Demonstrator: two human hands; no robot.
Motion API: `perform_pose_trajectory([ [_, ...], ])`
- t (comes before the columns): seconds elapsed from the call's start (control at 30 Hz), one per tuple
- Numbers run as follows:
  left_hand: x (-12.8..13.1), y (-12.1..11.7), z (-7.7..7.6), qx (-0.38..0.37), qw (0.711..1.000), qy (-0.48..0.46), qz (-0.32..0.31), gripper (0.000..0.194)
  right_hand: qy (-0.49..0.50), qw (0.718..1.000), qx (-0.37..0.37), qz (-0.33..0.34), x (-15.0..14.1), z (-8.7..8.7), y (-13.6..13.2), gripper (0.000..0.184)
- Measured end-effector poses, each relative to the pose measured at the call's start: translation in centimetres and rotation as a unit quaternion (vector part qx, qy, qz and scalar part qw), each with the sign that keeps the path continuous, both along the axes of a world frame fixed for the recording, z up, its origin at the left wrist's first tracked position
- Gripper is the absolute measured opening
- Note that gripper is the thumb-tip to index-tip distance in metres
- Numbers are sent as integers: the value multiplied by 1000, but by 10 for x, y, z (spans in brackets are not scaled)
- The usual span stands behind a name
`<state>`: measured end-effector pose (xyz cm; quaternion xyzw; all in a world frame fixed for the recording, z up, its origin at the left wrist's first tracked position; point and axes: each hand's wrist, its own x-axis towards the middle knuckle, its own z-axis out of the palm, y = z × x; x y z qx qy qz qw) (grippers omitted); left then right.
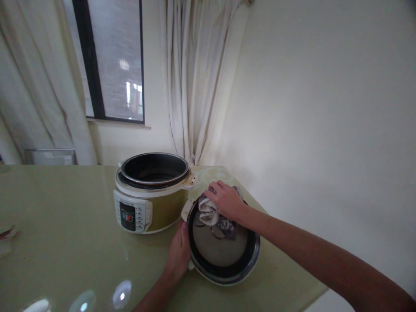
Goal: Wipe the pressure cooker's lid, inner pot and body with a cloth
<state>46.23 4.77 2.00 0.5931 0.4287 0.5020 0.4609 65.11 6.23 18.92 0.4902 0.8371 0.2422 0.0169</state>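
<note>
An electric pressure cooker's lid [224,253] lies tilted on the table, its metal inner side and black sealing ring facing me. My left hand [179,251] grips the lid's left edge, with the thumb on the rim and the other fingers hidden beneath. Bunched under my right hand [226,201] is a grey-and-white patterned cloth [208,211], pressed against the upper part of the lid's inner face. Just left of the lid stands the pressure cooker [165,208], a greenish-gold body with a white control panel and a dark inner pot [155,168] inside.
The pale green glossy table [74,229] reflects several ceiling lights near its front. A small blurred item [7,236] lies at the far left. Behind the table are curtains [195,82], a window [117,60] and a plain wall [325,108] on the right.
</note>
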Motion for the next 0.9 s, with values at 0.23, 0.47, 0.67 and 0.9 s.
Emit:
perform_pose_trajectory([
  [0.23,0,0,2,-24,1000,14,13,63,168,984,-53,-4,-16,-25,-2,43],
  [0.47,-8,-3,-11,-10,999,-33,12,58,208,952,-199,105,-38,-60,-11,43],
  [0.67,-3,-3,-6,-22,999,-16,35,59,93,943,-302,108,-18,-55,-45,35],
  [0.9,0,-2,-1,-11,999,32,24,55,-75,964,-257,-8,13,-27,-62,17],
])
